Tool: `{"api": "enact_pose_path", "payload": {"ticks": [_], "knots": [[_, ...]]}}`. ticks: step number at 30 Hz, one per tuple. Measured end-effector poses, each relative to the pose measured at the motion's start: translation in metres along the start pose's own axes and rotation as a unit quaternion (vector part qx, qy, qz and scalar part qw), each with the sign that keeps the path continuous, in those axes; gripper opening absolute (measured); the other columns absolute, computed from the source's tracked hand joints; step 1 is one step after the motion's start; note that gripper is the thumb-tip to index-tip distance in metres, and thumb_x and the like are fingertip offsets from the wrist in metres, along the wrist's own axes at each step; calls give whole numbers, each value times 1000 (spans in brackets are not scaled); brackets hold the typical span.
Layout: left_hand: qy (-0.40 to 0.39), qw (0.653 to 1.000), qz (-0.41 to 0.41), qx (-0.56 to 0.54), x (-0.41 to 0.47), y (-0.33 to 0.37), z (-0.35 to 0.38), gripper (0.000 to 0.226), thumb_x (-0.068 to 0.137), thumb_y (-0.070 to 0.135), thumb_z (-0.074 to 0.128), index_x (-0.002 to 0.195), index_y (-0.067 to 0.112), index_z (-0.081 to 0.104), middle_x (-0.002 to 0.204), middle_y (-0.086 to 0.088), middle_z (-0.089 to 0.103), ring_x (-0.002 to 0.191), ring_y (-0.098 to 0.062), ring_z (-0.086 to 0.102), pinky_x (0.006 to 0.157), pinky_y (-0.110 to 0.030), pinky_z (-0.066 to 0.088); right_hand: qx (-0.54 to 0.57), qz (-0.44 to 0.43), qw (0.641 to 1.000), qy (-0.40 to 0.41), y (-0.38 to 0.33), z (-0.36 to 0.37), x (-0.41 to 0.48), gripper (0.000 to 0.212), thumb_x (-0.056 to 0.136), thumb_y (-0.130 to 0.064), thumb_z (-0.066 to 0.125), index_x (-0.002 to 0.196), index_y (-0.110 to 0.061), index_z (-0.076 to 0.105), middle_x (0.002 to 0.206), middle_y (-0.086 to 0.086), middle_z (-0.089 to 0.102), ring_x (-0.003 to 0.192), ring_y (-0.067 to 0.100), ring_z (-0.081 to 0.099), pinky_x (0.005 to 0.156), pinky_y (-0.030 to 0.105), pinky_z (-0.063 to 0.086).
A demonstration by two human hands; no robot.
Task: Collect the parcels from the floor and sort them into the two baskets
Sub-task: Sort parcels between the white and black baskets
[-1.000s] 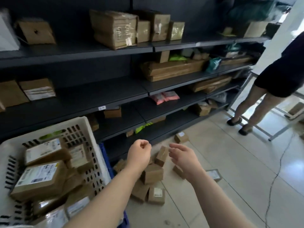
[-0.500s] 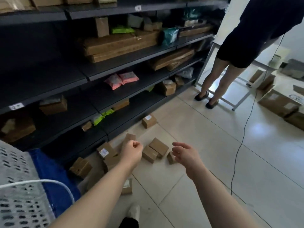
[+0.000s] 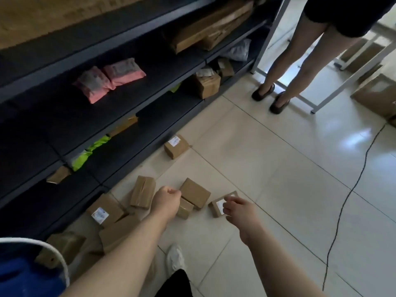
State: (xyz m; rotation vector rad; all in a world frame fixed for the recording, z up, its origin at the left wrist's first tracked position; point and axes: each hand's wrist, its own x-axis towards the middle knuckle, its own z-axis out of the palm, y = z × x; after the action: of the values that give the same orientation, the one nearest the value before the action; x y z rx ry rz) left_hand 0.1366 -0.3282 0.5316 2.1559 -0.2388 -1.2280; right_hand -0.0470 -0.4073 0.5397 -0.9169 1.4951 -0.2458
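Blue basket (image 3: 25, 275) at the near end of the shelf (image 3: 150, 93). Left hand (image 3: 168, 200) clenched, empty. Right hand (image 3: 237, 211) released, fingers loosely curled over a small labelled box (image 3: 216, 207). Brown parcels (image 3: 195, 192) scattered on the floor along the shelf's foot, with another parcel (image 3: 176, 145) farther along.

Brown cardboard parcels (image 3: 194, 192) scattered flat on tiled floor (image 3: 267, 168).
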Motion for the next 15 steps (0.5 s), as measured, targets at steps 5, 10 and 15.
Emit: {"api": "enact_pose_path", "payload": {"ticks": [5, 10, 15], "knots": [[7, 998, -39, 57, 125, -15, 49, 25, 96, 22, 50, 114, 8, 60, 114, -14, 63, 106, -32, 58, 89, -35, 46, -9, 68, 997, 34, 35, 22, 123, 20, 94, -7, 53, 107, -11, 68, 87, 6, 62, 81, 20, 56, 69, 26, 43], [11, 991, -44, 127, 241, -69, 100, 30, 94, 21, 51, 118, 6, 60, 122, -14, 62, 110, -31, 57, 85, -30, 43, -42, 113, 991, 55, 94, 49, 243, 27, 94, -4, 48, 113, -9, 66, 81, 5, 60, 70, 17, 53, 56, 22, 40], [-23, 972, -46, 230, 345, -129, 144, 46, 97, 25, 45, 139, 8, 46, 142, -13, 50, 127, -32, 48, 99, -32, 39, -88, 139, 985, 56, 164, 81, 348, 28, 89, -6, 50, 109, 6, 66, 80, 11, 56, 67, 21, 47, 60, 28, 36]]}}
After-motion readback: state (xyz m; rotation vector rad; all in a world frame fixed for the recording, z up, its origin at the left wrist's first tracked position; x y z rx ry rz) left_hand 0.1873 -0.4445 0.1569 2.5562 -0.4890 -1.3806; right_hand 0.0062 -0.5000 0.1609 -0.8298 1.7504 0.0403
